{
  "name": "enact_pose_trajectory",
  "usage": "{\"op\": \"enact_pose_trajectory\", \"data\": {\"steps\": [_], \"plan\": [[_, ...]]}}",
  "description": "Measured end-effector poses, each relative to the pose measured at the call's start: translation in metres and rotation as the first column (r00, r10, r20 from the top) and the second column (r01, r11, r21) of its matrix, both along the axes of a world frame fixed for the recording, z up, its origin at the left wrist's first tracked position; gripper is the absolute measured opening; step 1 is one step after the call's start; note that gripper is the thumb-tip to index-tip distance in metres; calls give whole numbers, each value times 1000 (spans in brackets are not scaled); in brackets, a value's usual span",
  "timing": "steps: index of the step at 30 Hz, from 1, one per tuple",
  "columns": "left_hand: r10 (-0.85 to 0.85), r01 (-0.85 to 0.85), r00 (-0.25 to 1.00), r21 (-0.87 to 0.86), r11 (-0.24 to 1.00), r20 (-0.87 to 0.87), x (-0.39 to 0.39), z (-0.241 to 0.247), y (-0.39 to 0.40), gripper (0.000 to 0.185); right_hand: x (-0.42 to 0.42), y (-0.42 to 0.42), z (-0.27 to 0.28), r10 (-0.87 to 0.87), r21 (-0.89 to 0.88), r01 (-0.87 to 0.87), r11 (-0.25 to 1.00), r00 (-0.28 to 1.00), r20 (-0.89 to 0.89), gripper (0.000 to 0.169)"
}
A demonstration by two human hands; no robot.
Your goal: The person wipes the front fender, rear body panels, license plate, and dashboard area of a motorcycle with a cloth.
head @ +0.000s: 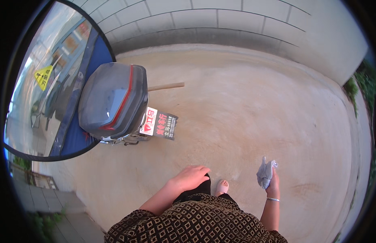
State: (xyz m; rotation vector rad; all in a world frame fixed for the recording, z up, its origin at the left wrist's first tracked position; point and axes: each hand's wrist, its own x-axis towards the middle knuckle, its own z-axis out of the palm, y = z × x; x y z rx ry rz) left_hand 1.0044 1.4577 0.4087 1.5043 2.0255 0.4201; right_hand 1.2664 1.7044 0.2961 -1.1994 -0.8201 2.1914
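Note:
A crumpled light grey cloth [265, 173] is gripped in my right hand [275, 183], held out at my right side over the concrete. A bracelet circles that wrist. My left hand [192, 176] hangs in front of my dark trousers with nothing visible in it, its thumb apart from loosely curved fingers. Ahead to the left stands a scooter, seen from behind, with a dusty grey top box [107, 98] carrying a red strip. Below the box are a white plate [148, 121] and a black mud flap [166, 125], both bearing writing. Neither hand touches the scooter.
A clear plastic and blue fabric canopy [95, 57] with a black rim surrounds the scooter's rear. A brown bar [166, 86] juts out beside the box. A pale block wall [194, 18] closes the far side. Plants [362, 79] grow along the right edge of the concrete floor [251, 115].

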Motion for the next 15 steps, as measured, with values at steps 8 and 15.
{"op": "enact_pose_trajectory", "data": {"steps": [8, 15], "plan": [[236, -278, 954, -250, 927, -186, -69, -19, 41, 29, -164, 72, -38, 416, -43, -417, 908, 909, -40, 46], [344, -351, 933, -60, 934, -104, -156, -25, 140, 27, -276, 165, -25, 537, -10, -543, 840, 833, -137, 45]]}}
